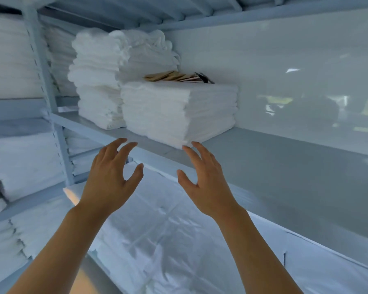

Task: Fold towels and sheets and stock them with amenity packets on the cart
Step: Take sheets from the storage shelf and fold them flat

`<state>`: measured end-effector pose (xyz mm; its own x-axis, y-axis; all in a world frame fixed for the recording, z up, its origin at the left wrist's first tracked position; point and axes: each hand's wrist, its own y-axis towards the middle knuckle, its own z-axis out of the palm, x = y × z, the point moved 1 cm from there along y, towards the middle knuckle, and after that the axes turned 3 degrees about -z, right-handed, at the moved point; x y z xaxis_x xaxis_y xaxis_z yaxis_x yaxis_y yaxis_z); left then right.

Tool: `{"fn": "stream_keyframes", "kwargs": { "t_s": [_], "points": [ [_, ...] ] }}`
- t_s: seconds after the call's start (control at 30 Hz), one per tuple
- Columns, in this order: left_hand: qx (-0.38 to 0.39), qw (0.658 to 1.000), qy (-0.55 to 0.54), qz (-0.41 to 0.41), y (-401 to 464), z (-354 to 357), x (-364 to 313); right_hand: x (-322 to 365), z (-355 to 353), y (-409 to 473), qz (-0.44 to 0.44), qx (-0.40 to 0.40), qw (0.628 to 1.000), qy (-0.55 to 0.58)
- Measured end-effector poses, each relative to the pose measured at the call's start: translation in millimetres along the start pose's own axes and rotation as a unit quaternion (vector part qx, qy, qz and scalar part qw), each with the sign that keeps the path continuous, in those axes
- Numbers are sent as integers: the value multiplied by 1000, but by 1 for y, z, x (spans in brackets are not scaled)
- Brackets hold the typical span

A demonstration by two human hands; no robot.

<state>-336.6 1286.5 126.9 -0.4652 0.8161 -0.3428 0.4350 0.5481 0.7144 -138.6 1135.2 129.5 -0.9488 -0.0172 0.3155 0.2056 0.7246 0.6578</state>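
While both hands were raised toward the shelf [263, 149], neither had hold of anything: the left hand [109, 177] and right hand [204, 181] hung apart, fingers spread and loosely curved, palms turned toward each other, just short of the shelf's front edge. And what they faced was the stack [179, 111] of folded white linen, squared up near that front edge, its nearest corner just above the right fingertips [186, 148]; whether they touched it could not be told. On top of it, toward the back, lay a fan of tan packets [170, 77] with something dark [204, 77] beside them, too small to name. Behind and to the left stood taller towels [96, 81], fluffier and less even, touching the stack's left side.

By the look of it, that stack would be soft and floppy rather than stiff, and fairly weighty for cloth with so many layers. Grabbed by the top alone, it would likely peel apart or sag in the middle. The better hold seemed to be low on both sides, one hand under each end, lifting the whole thing level. The packets were loose and light, so any tilt could send them sliding off the back. Below the shelf, crumpled sheets [157, 240] lay spread out
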Motion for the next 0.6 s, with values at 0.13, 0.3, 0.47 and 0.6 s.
{"fn": "stream_keyframes", "kwargs": {
  "t_s": [0.13,0.3,0.47,0.6],
  "points": [
    [-2,1000,12,-23,2,-11,46,18,41,27,-20,24,999,9],
    [-6,998,39,-45,6,-15,90,26,88,62,-38,36,998,47],
    [-1,995,79,-55,19,-11,129,19,138,95,-53,51,994,84],
    [8,991,121,-64,30,-4,156,14,178,118,-71,75,988,111]
  ]
}}
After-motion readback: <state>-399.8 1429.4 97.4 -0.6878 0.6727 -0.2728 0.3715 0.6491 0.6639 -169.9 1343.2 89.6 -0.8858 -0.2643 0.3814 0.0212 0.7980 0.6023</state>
